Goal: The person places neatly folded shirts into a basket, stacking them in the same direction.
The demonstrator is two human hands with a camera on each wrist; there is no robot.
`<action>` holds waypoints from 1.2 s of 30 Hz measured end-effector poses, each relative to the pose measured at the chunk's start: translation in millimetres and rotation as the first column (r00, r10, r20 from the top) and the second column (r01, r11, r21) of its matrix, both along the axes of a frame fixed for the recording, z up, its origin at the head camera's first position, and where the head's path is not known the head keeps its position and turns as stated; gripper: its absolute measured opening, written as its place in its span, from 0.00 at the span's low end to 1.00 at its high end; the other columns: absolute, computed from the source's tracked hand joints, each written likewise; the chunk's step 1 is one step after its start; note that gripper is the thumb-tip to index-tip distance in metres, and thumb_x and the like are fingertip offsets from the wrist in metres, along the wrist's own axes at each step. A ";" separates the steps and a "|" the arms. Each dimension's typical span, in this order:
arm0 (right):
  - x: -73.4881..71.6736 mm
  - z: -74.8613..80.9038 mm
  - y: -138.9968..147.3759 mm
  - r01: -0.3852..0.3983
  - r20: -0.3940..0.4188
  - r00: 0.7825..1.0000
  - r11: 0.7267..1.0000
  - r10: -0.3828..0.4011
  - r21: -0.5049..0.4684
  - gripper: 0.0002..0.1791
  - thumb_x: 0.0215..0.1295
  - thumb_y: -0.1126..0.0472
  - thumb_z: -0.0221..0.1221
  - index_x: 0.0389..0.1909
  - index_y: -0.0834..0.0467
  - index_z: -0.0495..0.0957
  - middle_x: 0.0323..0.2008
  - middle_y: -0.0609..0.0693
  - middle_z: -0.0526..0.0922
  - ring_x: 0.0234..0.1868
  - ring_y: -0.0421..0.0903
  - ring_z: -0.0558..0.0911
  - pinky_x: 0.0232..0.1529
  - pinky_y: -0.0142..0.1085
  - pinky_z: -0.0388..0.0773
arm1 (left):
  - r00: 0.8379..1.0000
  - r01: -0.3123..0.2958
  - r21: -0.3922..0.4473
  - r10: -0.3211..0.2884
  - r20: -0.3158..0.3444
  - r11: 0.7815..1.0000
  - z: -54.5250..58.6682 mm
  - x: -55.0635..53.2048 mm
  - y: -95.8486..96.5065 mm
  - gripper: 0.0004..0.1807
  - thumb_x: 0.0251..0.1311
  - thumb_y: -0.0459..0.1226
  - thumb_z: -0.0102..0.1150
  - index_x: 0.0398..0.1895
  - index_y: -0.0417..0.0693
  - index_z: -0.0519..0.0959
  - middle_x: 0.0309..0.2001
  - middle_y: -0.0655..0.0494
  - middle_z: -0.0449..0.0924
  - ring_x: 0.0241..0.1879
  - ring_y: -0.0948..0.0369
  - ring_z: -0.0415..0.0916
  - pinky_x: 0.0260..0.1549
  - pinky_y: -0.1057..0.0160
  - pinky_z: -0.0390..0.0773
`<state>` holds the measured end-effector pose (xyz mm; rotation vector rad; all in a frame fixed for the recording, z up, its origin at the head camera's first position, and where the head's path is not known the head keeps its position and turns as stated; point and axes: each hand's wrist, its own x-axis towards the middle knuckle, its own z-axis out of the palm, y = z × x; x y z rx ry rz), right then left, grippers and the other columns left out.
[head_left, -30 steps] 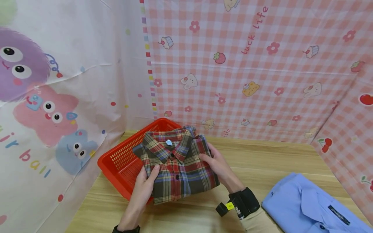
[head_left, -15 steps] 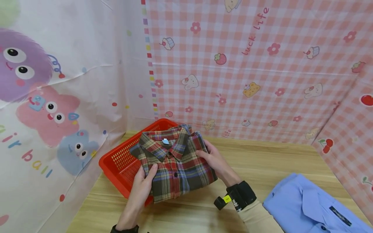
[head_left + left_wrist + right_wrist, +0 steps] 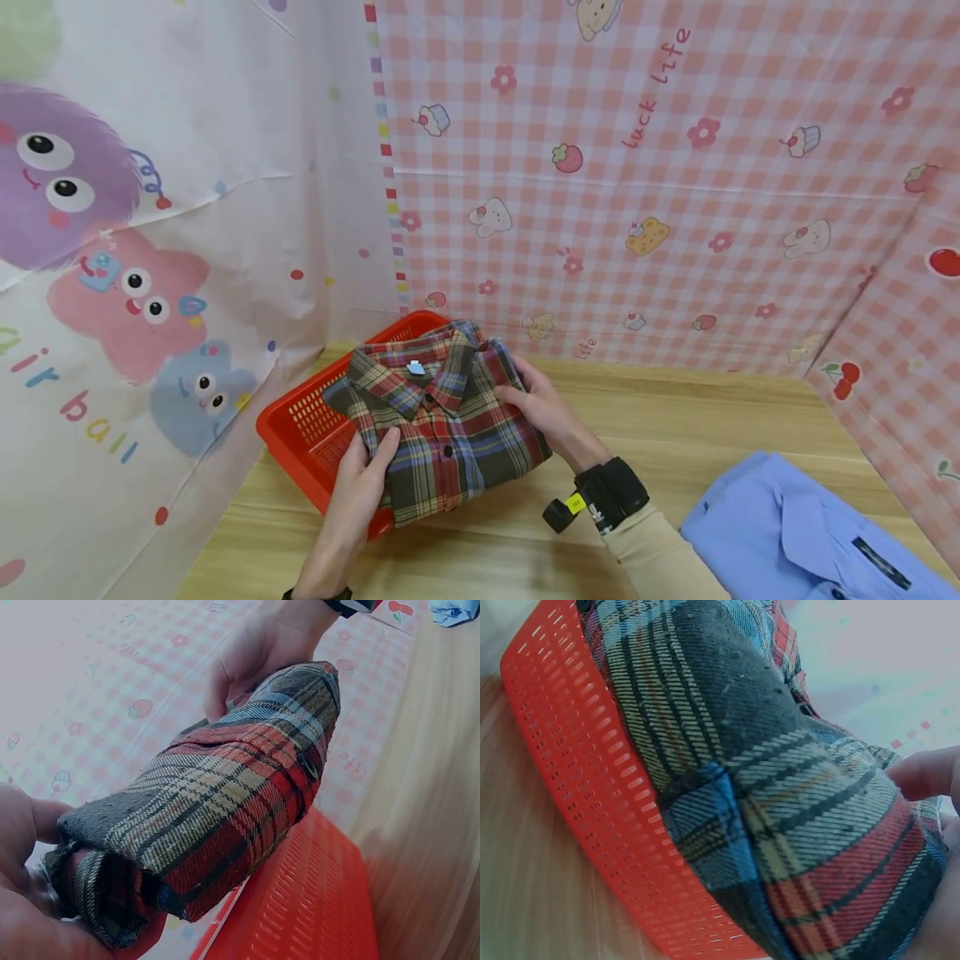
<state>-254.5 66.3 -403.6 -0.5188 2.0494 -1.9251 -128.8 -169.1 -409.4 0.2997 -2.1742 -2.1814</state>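
A folded plaid shirt (image 3: pixel 457 442) in red, dark green, blue and cream is held between both hands, collar toward the back wall. My left hand (image 3: pixel 360 479) grips its left side, thumb on top and fingers underneath. On the right side my right hand (image 3: pixel 546 408) pinches the edge the same way. Beneath and behind the shirt stands a red plastic basket (image 3: pixel 288 429) with slotted walls, partly covered by it. The left wrist view shows the shirt's folded layers (image 3: pixel 105 892) at the left palm. In the right wrist view the shirt overlaps the basket wall (image 3: pixel 607 817).
A folded light blue shirt (image 3: pixel 795 525) lies on the wooden table (image 3: pixel 660 417) at the right front. A white cartoon-printed sheet (image 3: pixel 247 208) hangs at the left, and a pink checked sheet (image 3: pixel 637 183) covers the back, close behind the basket.
Both hands have carried the plaid shirt slightly to the left, further over the basket. They keep the same hold. The basket and the blue shirt have stayed in place.
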 end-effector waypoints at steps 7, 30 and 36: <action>-7.7 1.8 -4.0 -0.016 -0.066 0.998 0.998 0.020 0.059 0.29 0.68 0.62 0.57 0.70 0.49 0.66 0.52 0.57 0.78 0.44 0.48 0.80 0.46 0.40 0.76 | 1.000 -0.018 0.026 0.017 0.010 1.000 -0.8 -0.7 0.3 0.36 0.70 0.55 0.51 0.74 0.51 0.55 0.70 0.50 0.63 0.64 0.53 0.64 0.66 0.49 0.62; -25.5 4.4 -27.9 -0.100 -0.220 0.968 0.990 0.119 0.096 0.27 0.69 0.64 0.57 0.69 0.54 0.68 0.54 0.55 0.77 0.48 0.47 0.77 0.49 0.40 0.74 | 0.997 -0.075 0.034 0.073 0.035 0.997 -0.8 7.4 -8.8 0.34 0.71 0.56 0.48 0.72 0.49 0.57 0.67 0.50 0.66 0.53 0.69 0.72 0.49 0.74 0.73; -31.9 11.0 -29.2 -0.142 -0.285 0.944 0.985 0.164 0.096 0.27 0.69 0.67 0.55 0.68 0.56 0.67 0.53 0.56 0.78 0.46 0.47 0.79 0.49 0.39 0.75 | 0.997 -0.072 0.062 0.071 0.021 0.995 2.5 4.5 -8.8 0.33 0.72 0.54 0.48 0.72 0.49 0.57 0.66 0.51 0.66 0.53 0.69 0.72 0.50 0.73 0.74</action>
